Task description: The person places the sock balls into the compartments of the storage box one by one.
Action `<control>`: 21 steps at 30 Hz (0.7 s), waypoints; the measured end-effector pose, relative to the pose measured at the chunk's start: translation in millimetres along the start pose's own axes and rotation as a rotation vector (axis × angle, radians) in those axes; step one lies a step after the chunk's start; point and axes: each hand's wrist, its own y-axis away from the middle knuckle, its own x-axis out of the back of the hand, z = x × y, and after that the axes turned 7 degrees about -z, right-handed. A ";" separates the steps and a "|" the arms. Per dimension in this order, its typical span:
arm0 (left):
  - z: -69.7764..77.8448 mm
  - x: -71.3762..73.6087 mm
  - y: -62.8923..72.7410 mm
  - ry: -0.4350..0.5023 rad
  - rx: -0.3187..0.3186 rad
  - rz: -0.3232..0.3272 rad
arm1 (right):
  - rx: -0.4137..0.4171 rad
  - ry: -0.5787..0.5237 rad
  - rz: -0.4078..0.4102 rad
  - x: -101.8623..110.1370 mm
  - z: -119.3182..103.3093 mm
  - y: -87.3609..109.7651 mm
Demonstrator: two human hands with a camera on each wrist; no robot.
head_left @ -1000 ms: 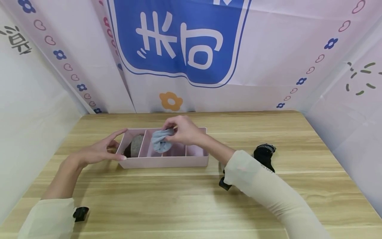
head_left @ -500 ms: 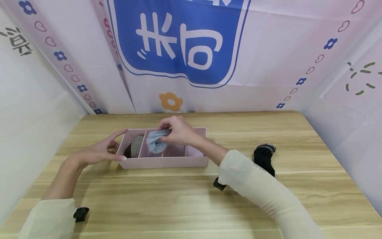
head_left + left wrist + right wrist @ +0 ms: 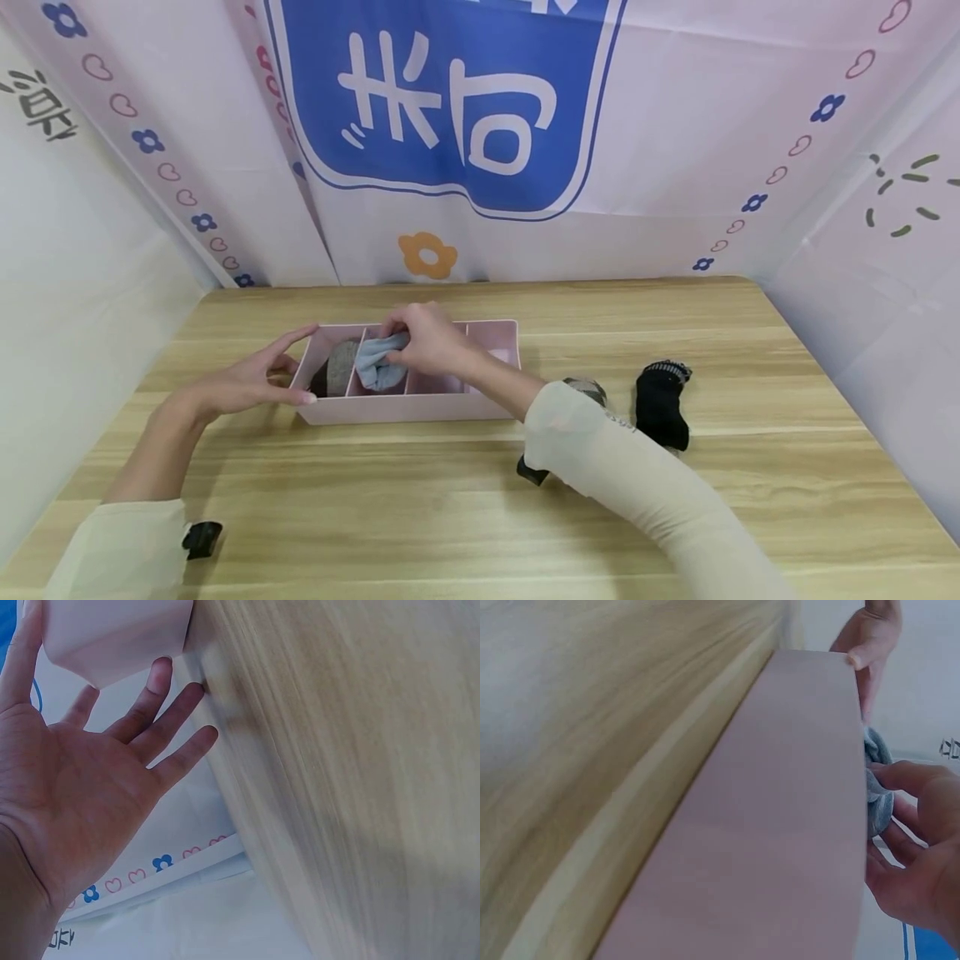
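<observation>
A cream left sleeve (image 3: 112,552) shows at the lower left of the head view and a matching right sleeve (image 3: 630,475) at the lower right, the latter softly creased, with dark markings too small to read along its upper edge. A small black block juts from each cuff, left (image 3: 201,540) and right (image 3: 532,472). The left hand (image 3: 246,383) and right hand (image 3: 431,340) are bare.
</observation>
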 end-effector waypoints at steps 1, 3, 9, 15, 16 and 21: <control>0.1 -0.1 0.2 0.002 0.000 0.000 | 0.000 0.013 -0.003 -2.4 0.1 -1.0; 0.3 -0.3 0.5 0.007 0.000 -0.002 | 0.000 0.048 -0.009 -6.1 -0.1 -2.6; 0.2 -0.1 1.2 0.014 -0.007 -0.002 | 0.008 0.101 -0.032 -12.6 -2.4 -4.0; -0.6 0.1 1.5 0.018 -0.003 -0.005 | 0.009 0.088 -0.045 -17.9 -2.5 -4.9; -0.7 0.1 1.5 0.018 -0.002 -0.005 | 0.011 0.095 -0.051 -19.0 -2.4 -5.1; -0.8 -0.2 0.8 0.023 -0.006 -0.007 | -0.010 0.199 -0.094 -25.3 -1.6 -5.0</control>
